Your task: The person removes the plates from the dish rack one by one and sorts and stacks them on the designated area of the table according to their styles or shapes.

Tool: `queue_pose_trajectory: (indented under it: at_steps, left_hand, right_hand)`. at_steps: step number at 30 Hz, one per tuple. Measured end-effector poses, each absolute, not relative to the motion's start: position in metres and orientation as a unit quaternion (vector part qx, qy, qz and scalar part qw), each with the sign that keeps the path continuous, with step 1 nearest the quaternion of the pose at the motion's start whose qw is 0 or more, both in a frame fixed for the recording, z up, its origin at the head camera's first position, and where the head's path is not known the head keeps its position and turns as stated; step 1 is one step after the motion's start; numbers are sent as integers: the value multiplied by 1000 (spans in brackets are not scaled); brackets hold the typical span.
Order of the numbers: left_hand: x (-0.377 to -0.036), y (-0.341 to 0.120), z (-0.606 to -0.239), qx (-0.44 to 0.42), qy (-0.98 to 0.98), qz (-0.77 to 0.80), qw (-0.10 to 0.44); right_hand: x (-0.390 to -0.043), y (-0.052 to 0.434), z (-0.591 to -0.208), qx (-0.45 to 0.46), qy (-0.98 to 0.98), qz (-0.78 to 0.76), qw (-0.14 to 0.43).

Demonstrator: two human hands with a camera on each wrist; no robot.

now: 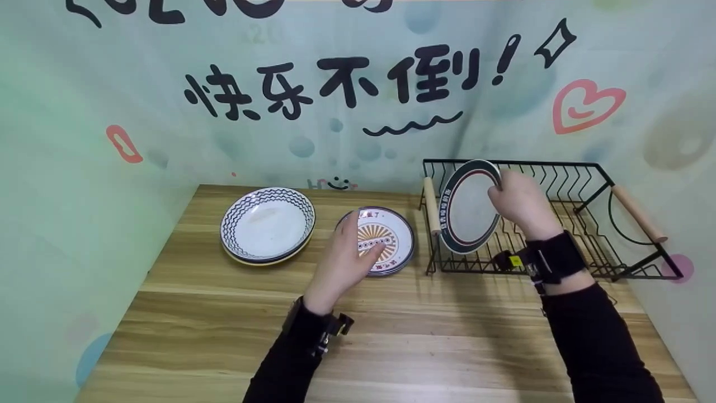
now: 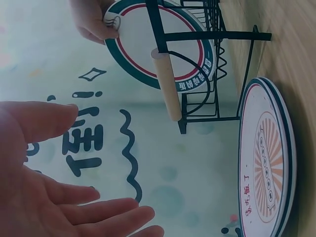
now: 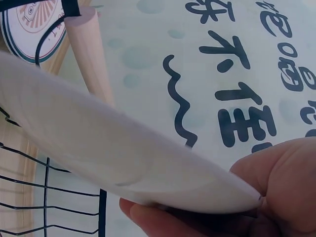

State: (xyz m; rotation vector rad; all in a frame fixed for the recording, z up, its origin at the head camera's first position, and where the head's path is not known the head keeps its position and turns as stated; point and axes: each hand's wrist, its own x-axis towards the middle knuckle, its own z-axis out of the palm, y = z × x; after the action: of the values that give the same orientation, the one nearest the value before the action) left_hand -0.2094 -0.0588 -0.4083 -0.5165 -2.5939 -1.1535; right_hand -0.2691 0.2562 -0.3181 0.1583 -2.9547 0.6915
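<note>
A plate (image 1: 473, 207) with a dark green rim and a thin red ring stands nearly upright at the left end of the black wire dish rack (image 1: 551, 263). My right hand (image 1: 523, 201) pinches its right edge between thumb and fingers. The right wrist view shows the plate's pale underside (image 3: 123, 148) slanting across the picture. My left hand (image 1: 344, 254) is held above a small stack of patterned plates (image 1: 398, 229), fingers extended and thumb apart. In the left wrist view its palm and fingers hold nothing, and the stack lies off to the right.
On the left of the wooden table (image 1: 224, 330) sits a stack of deeper dishes (image 1: 268, 226) with a wavy dark rim pattern. The rack has wooden handles (image 1: 637, 214) at both ends. A printed cloth (image 1: 335, 123) hangs behind.
</note>
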Motion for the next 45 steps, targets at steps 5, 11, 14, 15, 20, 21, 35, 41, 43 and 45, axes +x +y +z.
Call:
queue_pose_trajectory:
  at_steps: [5,11,14,15,20,21,35,41,43,45]
  left_hand:
    - [-206,-58,-404,-168,-892,-401,123]
    - [-203,-57,-401,-167,-892,-401,125]
    - [-203,-57,-399,-170,-888,-407,129]
    - [-202,-57,-398,-171,-886,-411,131]
    - [-201,-60,-396,-169,-870,-438,148]
    - [-201,-60,-396,-170,-866,-444,153]
    - [-204,-63,-394,-156,-832,-499,183]
    - [-207,-63,-396,-153,-818,-515,206]
    - [-207,-63,-397,-155,-815,-515,218]
    - [-207,-63,-397,-156,-812,-514,228]
  right_hand:
    - [-265,261,-317,39,-969,237,62]
    - [-260,268,-312,29,-961,261,82]
    - [-257,271,-310,18,-957,273,91]
    - [-256,272,-310,13,-956,278,94]
    - [-253,276,-309,1,-950,290,114]
    - [-252,277,-309,-1,-949,292,118]
    - [-241,279,-307,5,-926,328,188]
    - [-236,277,-309,-4,-912,358,201]
    - [-235,276,-311,-3,-906,370,205]
    - [-233,275,-312,0,-901,379,212]
